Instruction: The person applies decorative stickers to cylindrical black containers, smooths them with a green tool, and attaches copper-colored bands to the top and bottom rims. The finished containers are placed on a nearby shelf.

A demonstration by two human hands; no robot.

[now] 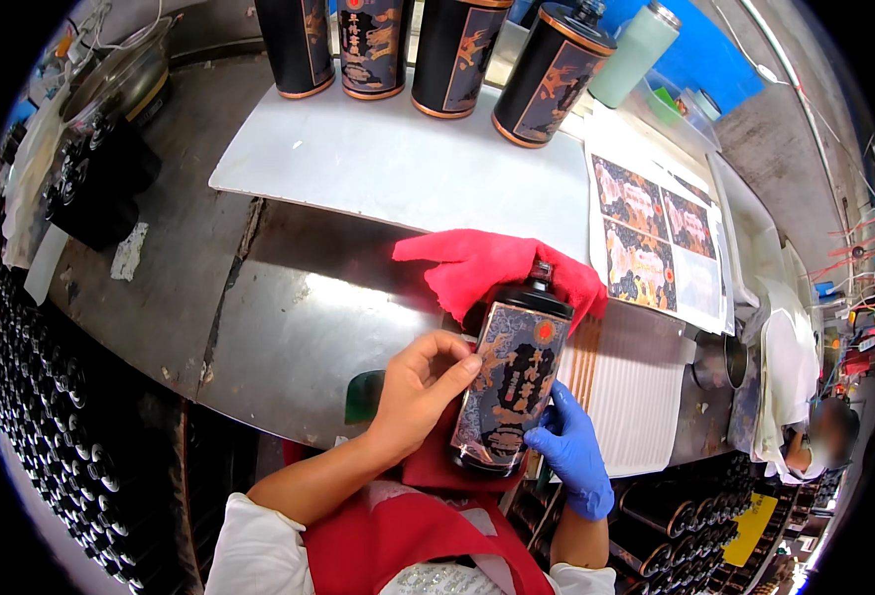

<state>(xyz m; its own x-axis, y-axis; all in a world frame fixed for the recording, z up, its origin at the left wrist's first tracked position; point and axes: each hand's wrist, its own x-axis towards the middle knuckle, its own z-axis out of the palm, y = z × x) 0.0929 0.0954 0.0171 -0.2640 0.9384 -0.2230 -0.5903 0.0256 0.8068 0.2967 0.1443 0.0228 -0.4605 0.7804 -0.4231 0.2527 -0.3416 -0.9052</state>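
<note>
A black bottle (517, 372) with a dark label decorated in orange and gold is tilted in front of me, its neck pointing away. My left hand (423, 382), bare, has its fingers curled and its thumb on the left edge of the label. On the lower right side, my right hand (571, 446) in a blue glove grips the bottle, thumb in front and fingers along the edge. Just behind the neck lies a bunched red cloth (487, 263), partly covered by the bottle. The undersides of both hands' fingers are partly hidden.
Several similar black bottles (457, 59) stand on a white board (378, 149) at the back, beside a pale green flask (636, 55). Printed sheets (646, 233) lie right, above a ridged white panel (636, 387). Rows of black bottles (56, 426) fill the lower left.
</note>
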